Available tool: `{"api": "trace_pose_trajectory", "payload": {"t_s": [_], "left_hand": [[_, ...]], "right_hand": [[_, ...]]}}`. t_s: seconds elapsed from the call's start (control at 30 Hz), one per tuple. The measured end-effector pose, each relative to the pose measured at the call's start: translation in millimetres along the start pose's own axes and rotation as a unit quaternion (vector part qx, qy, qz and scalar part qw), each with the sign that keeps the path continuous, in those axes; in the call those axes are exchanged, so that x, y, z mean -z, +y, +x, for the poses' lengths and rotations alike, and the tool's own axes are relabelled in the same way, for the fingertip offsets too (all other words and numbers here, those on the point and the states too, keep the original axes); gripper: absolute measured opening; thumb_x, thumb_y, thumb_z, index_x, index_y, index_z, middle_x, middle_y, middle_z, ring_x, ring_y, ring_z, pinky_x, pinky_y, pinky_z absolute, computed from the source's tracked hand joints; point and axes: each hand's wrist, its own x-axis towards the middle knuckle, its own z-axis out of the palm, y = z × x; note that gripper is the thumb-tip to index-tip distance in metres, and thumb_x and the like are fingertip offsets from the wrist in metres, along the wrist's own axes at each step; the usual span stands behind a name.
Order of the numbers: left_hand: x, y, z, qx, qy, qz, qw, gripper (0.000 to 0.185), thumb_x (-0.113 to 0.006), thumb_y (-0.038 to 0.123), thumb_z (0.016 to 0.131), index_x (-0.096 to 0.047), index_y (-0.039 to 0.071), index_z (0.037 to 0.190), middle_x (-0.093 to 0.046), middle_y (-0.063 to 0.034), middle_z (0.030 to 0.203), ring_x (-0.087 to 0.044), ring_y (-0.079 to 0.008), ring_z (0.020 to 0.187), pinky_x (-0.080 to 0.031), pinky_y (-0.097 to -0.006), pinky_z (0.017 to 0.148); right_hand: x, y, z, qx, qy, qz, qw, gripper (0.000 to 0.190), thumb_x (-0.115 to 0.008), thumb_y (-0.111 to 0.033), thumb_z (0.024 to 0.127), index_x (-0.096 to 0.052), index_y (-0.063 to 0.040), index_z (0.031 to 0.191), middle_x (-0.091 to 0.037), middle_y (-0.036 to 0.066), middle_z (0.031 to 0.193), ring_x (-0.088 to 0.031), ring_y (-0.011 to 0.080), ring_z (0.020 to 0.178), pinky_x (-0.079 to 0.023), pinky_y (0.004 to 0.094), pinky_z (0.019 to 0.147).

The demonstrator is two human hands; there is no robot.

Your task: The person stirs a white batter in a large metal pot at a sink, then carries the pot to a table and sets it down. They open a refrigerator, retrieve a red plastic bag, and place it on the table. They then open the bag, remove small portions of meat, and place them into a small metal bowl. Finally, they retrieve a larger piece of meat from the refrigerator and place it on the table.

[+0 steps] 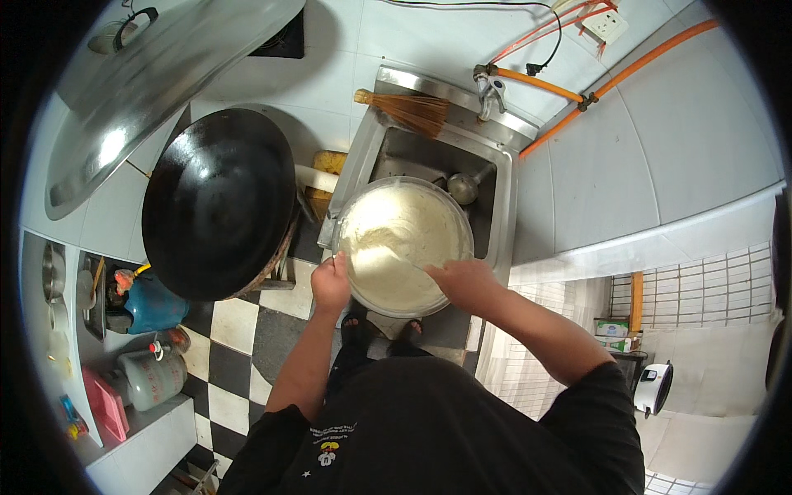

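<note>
A large round metal basin (pixel 468 238) rests over the near part of the stainless steel sink (pixel 507 204). Pale, creamy batter (pixel 396 278) fills much of it, with swirl marks on the surface. My left hand (pixel 330 284) grips the basin's left rim, thumb on top. Over the right side of the batter, my right hand (pixel 465 284) is closed around the handle of a stirring utensil (pixel 405 260). Its head is in the batter near the middle and is blurred, so I cannot tell its exact kind.
A big black wok (pixel 219 204) stands left of the sink, below a large metal lid (pixel 167 80). In the sink lies a metal ladle (pixel 463 188); a bamboo wok brush (pixel 408 111) lies across its back edge, near a tap (pixel 490 99). Gas cylinders (pixel 151 377) stand lower left.
</note>
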Motion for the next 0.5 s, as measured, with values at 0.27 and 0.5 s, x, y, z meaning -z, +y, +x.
{"api": "trace_pose_trajectory", "payload": {"t_s": [0.27, 0.5], "left_hand": [[-3, 0, 5, -0.036, 0.032, 0.003, 0.999, 0.047, -0.052, 0.032, 0.099, -0.061, -0.006, 0.072, -0.059, -0.026, 0.067, -0.059, -0.0406, 0.06, -0.045, -0.0463, 0.06], [9, -6, 2, -0.043, -0.007, 0.012, 0.999, 0.041, -0.055, 0.024, 0.099, -0.06, -0.008, 0.074, -0.059, -0.0209, 0.064, -0.055, -0.0257, 0.056, -0.043, -0.0407, 0.057]], "right_hand": [[2, -14, -30, -0.021, -0.146, 0.041, 0.988, 0.035, -0.052, -0.013, 0.089, -0.058, -0.015, 0.124, -0.066, 0.012, 0.081, -0.068, 0.0339, 0.076, -0.052, 0.0456, 0.059], [-33, -1, 53, -0.085, 0.096, -0.004, 0.992, 0.026, -0.052, -0.011, 0.088, -0.061, -0.009, 0.113, -0.068, 0.012, 0.085, -0.069, 0.0325, 0.077, -0.055, 0.0435, 0.063]]}}
